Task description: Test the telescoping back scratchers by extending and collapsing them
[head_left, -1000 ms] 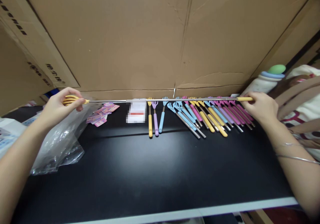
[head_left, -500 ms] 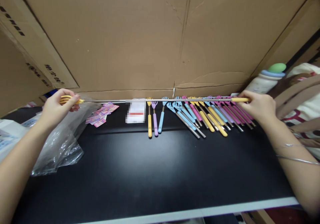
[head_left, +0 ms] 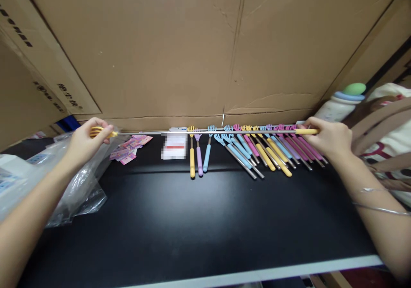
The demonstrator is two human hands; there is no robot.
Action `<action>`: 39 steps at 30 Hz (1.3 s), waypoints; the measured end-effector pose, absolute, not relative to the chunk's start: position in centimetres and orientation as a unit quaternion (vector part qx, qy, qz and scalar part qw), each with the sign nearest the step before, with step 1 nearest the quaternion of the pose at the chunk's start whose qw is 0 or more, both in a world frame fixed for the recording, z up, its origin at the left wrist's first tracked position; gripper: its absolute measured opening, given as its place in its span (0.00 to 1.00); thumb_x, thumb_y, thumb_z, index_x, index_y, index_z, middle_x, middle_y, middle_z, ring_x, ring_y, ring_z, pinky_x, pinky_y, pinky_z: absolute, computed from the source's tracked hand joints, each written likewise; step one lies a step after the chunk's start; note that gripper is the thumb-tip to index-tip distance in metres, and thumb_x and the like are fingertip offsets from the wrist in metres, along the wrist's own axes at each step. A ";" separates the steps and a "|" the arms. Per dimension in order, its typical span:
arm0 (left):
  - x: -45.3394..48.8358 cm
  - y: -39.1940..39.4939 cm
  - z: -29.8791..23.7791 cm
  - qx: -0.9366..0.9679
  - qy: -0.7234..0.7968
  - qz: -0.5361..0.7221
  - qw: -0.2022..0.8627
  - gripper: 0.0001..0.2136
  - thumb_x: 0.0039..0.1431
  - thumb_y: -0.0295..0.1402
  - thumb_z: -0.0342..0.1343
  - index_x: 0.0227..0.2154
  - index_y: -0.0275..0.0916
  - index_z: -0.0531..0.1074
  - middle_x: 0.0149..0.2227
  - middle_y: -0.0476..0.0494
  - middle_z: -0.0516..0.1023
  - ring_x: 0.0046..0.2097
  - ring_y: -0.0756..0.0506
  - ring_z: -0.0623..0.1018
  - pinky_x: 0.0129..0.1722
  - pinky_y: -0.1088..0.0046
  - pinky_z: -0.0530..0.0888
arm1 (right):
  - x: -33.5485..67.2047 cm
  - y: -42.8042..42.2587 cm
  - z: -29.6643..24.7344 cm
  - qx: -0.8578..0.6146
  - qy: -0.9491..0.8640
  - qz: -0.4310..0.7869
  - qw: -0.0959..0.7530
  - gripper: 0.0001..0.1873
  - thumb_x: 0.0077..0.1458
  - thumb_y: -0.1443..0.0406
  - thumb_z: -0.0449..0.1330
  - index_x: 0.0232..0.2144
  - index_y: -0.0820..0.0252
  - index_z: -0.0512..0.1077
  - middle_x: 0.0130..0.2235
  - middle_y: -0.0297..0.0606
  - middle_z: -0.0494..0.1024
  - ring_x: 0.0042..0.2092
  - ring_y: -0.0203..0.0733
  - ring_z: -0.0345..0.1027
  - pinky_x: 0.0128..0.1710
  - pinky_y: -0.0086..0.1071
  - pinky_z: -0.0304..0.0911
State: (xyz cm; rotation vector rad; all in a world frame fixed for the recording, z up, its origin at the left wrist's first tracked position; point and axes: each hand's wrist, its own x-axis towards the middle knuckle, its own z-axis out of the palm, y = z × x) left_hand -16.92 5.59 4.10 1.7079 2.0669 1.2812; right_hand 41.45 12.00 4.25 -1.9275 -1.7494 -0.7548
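Yellow back scratcher (head_left: 208,132) stretches level above the desk (head_left: 192,219), its clawed head (head_left: 96,131) grasped by the left hand (head_left: 86,139), its handle (head_left: 305,131) end pinched in the right hand (head_left: 332,137).

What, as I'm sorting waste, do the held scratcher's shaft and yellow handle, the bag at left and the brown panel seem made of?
Shaft: likely polished metal; silvery and shiny.
Yellow handle: probably smooth plastic, perhaps rubbery; evenly coloured.
Bag: apparently glossy plastic film; see-through, with bright creases.
Brown panel: likely matte cardboard, judging by its creases.
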 end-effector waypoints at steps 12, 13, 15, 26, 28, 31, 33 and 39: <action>-5.0 2.3 1.1 0.733 0.541 0.384 0.151 0.09 0.56 0.40 0.48 0.32 0.39 0.62 0.23 0.53 0.67 0.23 0.53 0.67 0.25 0.78 0.64 | 29.4 7.3 1.8 -0.437 -0.842 -0.221 0.228 0.11 0.52 0.58 0.53 0.24 0.56 0.69 0.19 0.28 0.70 0.21 0.29 0.61 0.22 0.24 0.46; -4.6 2.0 1.0 0.736 0.534 0.387 0.154 0.09 0.56 0.40 0.48 0.32 0.39 0.62 0.23 0.53 0.67 0.23 0.53 0.67 0.25 0.79 0.64 | 28.7 6.8 1.8 -0.414 -0.853 -0.217 0.232 0.11 0.53 0.57 0.53 0.26 0.56 0.69 0.20 0.28 0.71 0.21 0.29 0.61 0.23 0.24 0.46; -3.8 1.3 0.8 0.760 0.508 0.358 0.190 0.08 0.58 0.39 0.46 0.33 0.39 0.62 0.24 0.52 0.69 0.24 0.52 0.68 0.25 0.79 0.64 | 27.4 5.8 1.6 -0.358 -0.887 -0.193 0.219 0.12 0.55 0.56 0.52 0.30 0.57 0.70 0.23 0.29 0.73 0.23 0.29 0.64 0.23 0.24 0.47; -2.0 -0.3 0.2 0.819 0.485 0.255 0.170 0.08 0.60 0.38 0.44 0.39 0.43 0.63 0.25 0.54 0.72 0.25 0.52 0.72 0.26 0.79 0.65 | 25.0 3.5 0.4 -0.259 -0.929 -0.203 0.168 0.13 0.61 0.62 0.45 0.40 0.57 0.68 0.25 0.31 0.73 0.23 0.29 0.64 0.21 0.27 0.42; -1.8 -0.4 0.1 0.837 0.477 0.224 0.151 0.09 0.61 0.38 0.44 0.41 0.45 0.63 0.27 0.54 0.74 0.27 0.51 0.74 0.28 0.79 0.66 | 24.7 3.4 0.4 -0.241 -0.934 -0.217 0.151 0.14 0.62 0.62 0.44 0.41 0.56 0.68 0.23 0.30 0.71 0.21 0.28 0.62 0.21 0.28 0.41; -1.6 -0.5 0.0 0.853 0.470 0.205 0.102 0.09 0.61 0.38 0.44 0.42 0.47 0.64 0.33 0.55 0.77 0.30 0.51 0.76 0.29 0.79 0.66 | 24.6 3.4 0.3 -0.239 -0.930 -0.234 0.152 0.14 0.61 0.61 0.45 0.39 0.56 0.69 0.22 0.29 0.70 0.21 0.28 0.61 0.21 0.29 0.40; -1.6 -0.5 0.1 0.864 0.460 0.197 0.059 0.09 0.61 0.38 0.44 0.41 0.47 0.66 0.33 0.55 0.78 0.31 0.51 0.77 0.28 0.79 0.66 | 24.6 3.4 0.4 -0.243 -0.925 -0.246 0.159 0.14 0.61 0.60 0.45 0.35 0.55 0.70 0.22 0.29 0.70 0.21 0.29 0.61 0.22 0.29 0.40; -3.3 0.3 1.3 0.882 0.399 0.230 -0.098 0.10 0.60 0.35 0.45 0.39 0.48 0.71 0.32 0.53 0.79 0.30 0.50 0.77 0.30 0.77 0.66 | 24.9 3.5 1.5 -0.267 -0.910 -0.265 0.172 0.15 0.61 0.59 0.46 0.31 0.55 0.70 0.22 0.29 0.71 0.23 0.29 0.62 0.22 0.29 0.42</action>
